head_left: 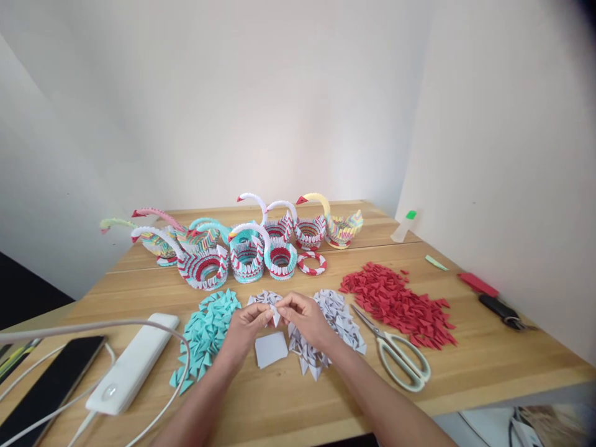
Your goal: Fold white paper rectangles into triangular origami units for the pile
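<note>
Between my two hands is a small piece of folded white paper (275,316), pinched at its upper sides and pointing downward. My left hand (248,324) grips it from the left with thumb and fingertips. From the right, my right hand (305,316) pinches the same piece. Just below them lies a stack of white paper slips (271,350). Piles of folded white triangles (342,320) spread behind and to the right of my hands. A heap of turquoise folded triangles (209,332) is left of my left hand.
Several paper swans (203,267) stand at the back, beside a red-and-white paper ring (311,263). Right are scissors (404,360), red folded triangles (400,304), a glue bottle (404,226) and a black-handled tool (501,310). Left are a phone (51,388), a white power bank (135,363) and cables.
</note>
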Demonstrator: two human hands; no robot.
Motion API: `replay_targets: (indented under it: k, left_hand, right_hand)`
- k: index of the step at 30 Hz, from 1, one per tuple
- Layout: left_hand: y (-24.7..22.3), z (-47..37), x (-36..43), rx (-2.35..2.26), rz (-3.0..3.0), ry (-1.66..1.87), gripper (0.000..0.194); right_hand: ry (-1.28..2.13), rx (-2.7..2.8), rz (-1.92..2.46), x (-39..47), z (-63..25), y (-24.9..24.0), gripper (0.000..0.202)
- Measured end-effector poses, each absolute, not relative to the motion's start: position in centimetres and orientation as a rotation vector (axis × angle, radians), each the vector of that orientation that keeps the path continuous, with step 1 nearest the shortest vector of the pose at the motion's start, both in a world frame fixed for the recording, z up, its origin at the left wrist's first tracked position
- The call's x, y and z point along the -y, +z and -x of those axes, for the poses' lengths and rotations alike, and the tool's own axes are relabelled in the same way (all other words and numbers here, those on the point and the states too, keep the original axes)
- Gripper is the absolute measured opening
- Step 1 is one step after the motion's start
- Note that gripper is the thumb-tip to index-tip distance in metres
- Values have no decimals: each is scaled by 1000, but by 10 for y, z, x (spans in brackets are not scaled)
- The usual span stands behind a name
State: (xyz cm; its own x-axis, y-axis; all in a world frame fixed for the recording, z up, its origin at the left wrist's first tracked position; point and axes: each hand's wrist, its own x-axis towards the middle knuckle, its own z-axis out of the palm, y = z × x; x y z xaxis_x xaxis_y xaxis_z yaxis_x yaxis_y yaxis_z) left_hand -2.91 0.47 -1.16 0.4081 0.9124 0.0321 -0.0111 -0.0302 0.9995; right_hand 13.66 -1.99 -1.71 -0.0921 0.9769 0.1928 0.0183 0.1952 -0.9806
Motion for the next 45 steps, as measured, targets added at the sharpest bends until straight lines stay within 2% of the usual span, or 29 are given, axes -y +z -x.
replay_targets:
  k: [13,20,30,37,41,45]
  left_hand:
    - [-15,30,-6,-880,-1454,966,24]
    - [-19,30,-5,-995,-1611,1026,20]
    - [-17,27,-3,-886,-1550,983,28]
    - [-17,29,-1,-947,-1698,1027,27]
    - [-17,28,-4,-873,-1550,1002,28]
    - [-18,28,-5,-797,-1375,916,31]
  right_hand:
    - [1054,1467,1053,23,-137,-15,13]
    - [906,1557,1117,24,-136,-15,14]
    - [921,1549,1050,23,-136,-13,14]
    - [923,1536,1049,23,-135,-16,11]
    - [1057,1409,999,20,-132,-22,14]
    - [1033,1334,1038,18,-131,-25,18]
